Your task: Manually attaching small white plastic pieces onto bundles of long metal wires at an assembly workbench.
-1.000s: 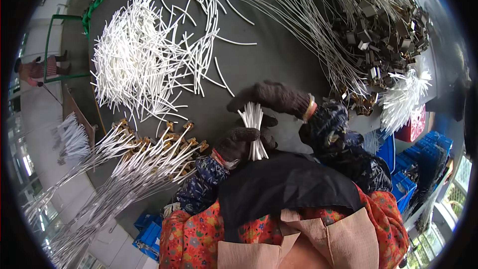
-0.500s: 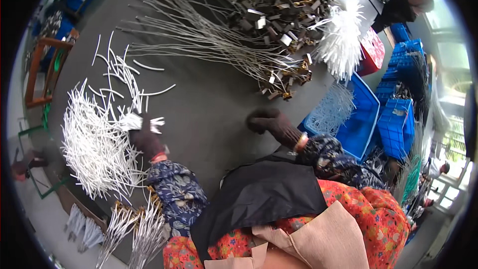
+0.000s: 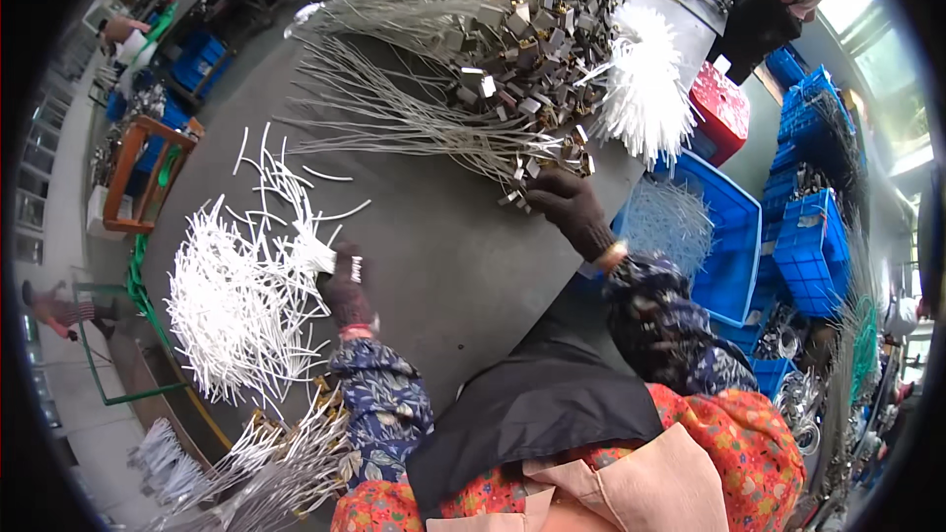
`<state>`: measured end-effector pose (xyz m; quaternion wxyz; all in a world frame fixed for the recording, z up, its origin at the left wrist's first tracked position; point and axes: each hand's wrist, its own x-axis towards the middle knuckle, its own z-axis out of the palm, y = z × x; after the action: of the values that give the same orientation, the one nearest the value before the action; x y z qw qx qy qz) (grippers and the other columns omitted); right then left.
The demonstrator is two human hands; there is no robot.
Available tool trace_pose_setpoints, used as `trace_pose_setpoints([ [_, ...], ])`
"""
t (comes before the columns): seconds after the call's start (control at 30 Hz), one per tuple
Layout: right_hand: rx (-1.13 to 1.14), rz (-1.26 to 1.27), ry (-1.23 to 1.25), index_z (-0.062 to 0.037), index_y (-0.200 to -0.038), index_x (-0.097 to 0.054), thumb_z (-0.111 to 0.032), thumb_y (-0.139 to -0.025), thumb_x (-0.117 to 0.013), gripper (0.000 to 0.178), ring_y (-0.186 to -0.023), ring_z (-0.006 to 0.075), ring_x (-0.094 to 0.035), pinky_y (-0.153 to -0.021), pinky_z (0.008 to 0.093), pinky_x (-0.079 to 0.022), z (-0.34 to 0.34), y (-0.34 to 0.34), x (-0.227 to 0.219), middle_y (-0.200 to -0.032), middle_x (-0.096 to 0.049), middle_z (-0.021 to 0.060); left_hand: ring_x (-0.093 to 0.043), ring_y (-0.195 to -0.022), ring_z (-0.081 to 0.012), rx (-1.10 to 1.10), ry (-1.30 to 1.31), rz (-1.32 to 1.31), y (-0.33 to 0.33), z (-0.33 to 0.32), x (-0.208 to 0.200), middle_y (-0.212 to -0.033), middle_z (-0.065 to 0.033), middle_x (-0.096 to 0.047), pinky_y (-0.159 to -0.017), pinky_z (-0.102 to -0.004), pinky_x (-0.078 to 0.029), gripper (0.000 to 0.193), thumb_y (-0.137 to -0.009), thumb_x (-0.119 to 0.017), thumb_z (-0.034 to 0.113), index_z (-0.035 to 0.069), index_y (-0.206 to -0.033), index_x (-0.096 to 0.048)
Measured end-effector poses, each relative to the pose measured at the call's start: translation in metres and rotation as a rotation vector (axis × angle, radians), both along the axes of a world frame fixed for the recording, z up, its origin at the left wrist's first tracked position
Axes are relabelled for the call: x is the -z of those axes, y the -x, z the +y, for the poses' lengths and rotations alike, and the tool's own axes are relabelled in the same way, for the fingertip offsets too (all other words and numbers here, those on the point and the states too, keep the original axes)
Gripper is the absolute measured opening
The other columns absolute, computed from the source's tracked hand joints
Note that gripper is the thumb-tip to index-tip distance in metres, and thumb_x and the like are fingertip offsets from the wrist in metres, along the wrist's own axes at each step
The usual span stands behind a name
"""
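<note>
My left hand [image 3: 345, 291], in a dark knitted glove, is closed around a small bunch of short white tubes [image 3: 313, 254]. Beside it lies a big loose heap of the same white tubes [image 3: 232, 305]. My right hand [image 3: 572, 215], gloved alike, has its fingers curled at the near edge of a pile of thin grey wires [image 3: 404, 123] with metal clip-like ends [image 3: 532, 89]. Its fingertips meet a few of those ends, and whatever lies between them is hidden.
A blue bin [image 3: 724, 227] with thin clear strands stands right of the grey table [image 3: 443, 266]. A fan of white strands [image 3: 645, 89] and a red box [image 3: 719, 110] lie beyond. Bundled wires [image 3: 286, 453] lie at lower left. Another person [image 3: 774, 0] is at far right.
My right hand has moved forward to the near metal ends of the wire pile. My left hand keeps the white tubes, turned slightly. The whole view has shifted.
</note>
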<state>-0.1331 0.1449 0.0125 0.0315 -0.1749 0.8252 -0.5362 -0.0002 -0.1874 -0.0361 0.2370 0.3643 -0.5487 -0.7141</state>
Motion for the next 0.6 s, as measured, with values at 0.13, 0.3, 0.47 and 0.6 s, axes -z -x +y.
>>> trace_pose_setpoints([
  [0.13, 0.156, -0.873, 0.482, -0.0065, -0.089, -0.064, -0.027, -0.087, -0.068, 0.021, -0.054, 0.0124, -0.053, -0.043, 0.0265, -0.038, 0.004, -0.054, 0.001, -0.076, -0.063, 0.0064, -0.057, -0.049, -0.0156, 0.267, -0.100, 0.116, -0.020, 0.039, -0.006, -0.066, -0.0053, -0.062, -0.046, -0.0295, -0.046, 0.022, -0.090, -0.066, 0.022, 0.001, -0.082, -0.064],
  [0.3, 0.495, -1.277, 0.952, -0.0119, -0.081, -0.059, -0.025, -0.091, -0.059, 0.016, -0.058, 0.0131, -0.055, -0.044, 0.0258, -0.039, 0.031, -0.154, 0.059, -0.073, -0.060, 0.0029, -0.043, -0.039, -0.0090, 0.221, -0.366, -0.262, -0.042, 0.092, -0.011, -0.057, 0.0012, -0.049, -0.032, -0.0238, -0.025, 0.015, -0.081, -0.072, 0.020, 0.008, -0.080, -0.063],
  [0.47, 0.232, -0.779, 0.713, -0.0048, -0.090, -0.065, -0.023, -0.085, -0.066, 0.019, -0.066, 0.0120, -0.057, -0.061, 0.0260, -0.047, 0.049, -0.160, 0.056, -0.077, -0.063, 0.0052, -0.058, -0.056, -0.0144, 0.624, -0.410, -0.065, -0.037, 0.130, -0.026, -0.075, -0.0081, -0.062, -0.044, -0.0248, -0.041, 0.020, -0.086, -0.065, 0.023, 0.003, -0.087, -0.063],
  [0.6, 0.151, -0.637, 0.247, -0.0064, -0.097, -0.066, -0.031, -0.081, -0.068, 0.029, -0.064, 0.0157, -0.061, -0.058, 0.0324, -0.050, 0.006, -0.126, -0.014, -0.078, -0.065, 0.0100, -0.061, -0.104, -0.0286, 0.751, -0.745, 0.024, -0.028, 0.138, -0.014, -0.115, -0.0157, -0.061, -0.090, -0.0497, -0.051, 0.036, -0.097, -0.054, 0.037, 0.007, -0.118, -0.051],
])
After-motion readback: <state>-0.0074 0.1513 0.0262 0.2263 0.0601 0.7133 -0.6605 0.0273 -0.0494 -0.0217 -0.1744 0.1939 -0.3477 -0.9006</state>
